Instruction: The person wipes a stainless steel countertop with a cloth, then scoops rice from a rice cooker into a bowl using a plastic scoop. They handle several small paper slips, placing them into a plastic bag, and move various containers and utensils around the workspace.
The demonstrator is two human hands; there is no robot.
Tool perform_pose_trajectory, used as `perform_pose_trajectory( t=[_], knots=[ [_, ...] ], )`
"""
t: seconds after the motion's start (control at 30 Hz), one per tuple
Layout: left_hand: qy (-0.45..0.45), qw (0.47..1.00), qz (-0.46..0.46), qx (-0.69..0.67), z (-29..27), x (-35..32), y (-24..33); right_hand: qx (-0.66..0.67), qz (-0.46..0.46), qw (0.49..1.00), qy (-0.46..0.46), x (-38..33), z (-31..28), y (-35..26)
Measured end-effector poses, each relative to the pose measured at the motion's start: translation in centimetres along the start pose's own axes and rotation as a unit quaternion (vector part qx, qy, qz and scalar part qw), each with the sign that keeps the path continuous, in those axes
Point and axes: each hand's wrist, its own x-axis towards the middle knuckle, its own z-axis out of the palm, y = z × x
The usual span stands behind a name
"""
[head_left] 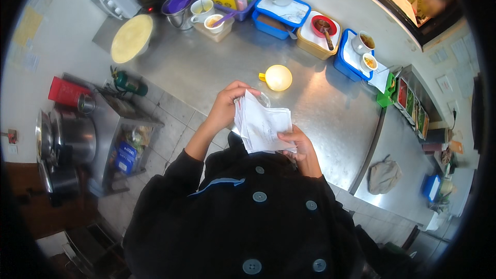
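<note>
At the left edge of the frame, steel pots [72, 139] sit stacked on a low rack. At upper left, a round pale yellow lid [132, 37] rests on the steel counter [206, 67]. At centre, your left hand [227, 104] is closed around the top corner of a stack of white papers [263, 126]; your right hand [302, 144] pinches its lower right edge. Just above the stack lies a yellow cup [278, 77]. At upper right, blue tubs [281, 13] carry cups [362, 42] of sauce.
</note>
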Motion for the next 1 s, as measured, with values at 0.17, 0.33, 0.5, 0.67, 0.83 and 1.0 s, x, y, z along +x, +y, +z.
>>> perform_pose_trajectory(
  t=[0.17, 0.33, 0.5, 0.67, 0.83, 1.0],
  knots=[
    [-0.007, 0.993, -0.028, 0.116, -0.8, -0.4, -0.1, -0.028, -0.035, 0.997, 0.056, -0.2, -0.4, -0.2],
    [0.040, 0.979, -0.008, 0.197, -0.2, -1.5, -1.9, -0.080, -0.072, 0.986, 0.124, 0.0, -0.2, 0.3],
    [0.082, 0.952, 0.021, 0.293, -0.5, -2.1, -3.5, -0.122, -0.126, 0.966, 0.188, -0.2, -1.3, 0.3],
    [0.071, 0.964, -0.098, 0.238, 0.0, -2.1, -5.8, -0.132, -0.165, 0.956, 0.205, -0.7, -1.2, 0.5],
    [0.018, 0.973, -0.083, 0.215, 1.1, -2.4, -8.1, -0.262, -0.300, 0.883, 0.246, 0.5, -1.9, 2.1],
    [0.032, 0.983, -0.167, 0.068, 1.8, -0.8, -7.4, -0.457, -0.423, 0.752, 0.214, 1.3, -1.9, 3.0]
  ],
)
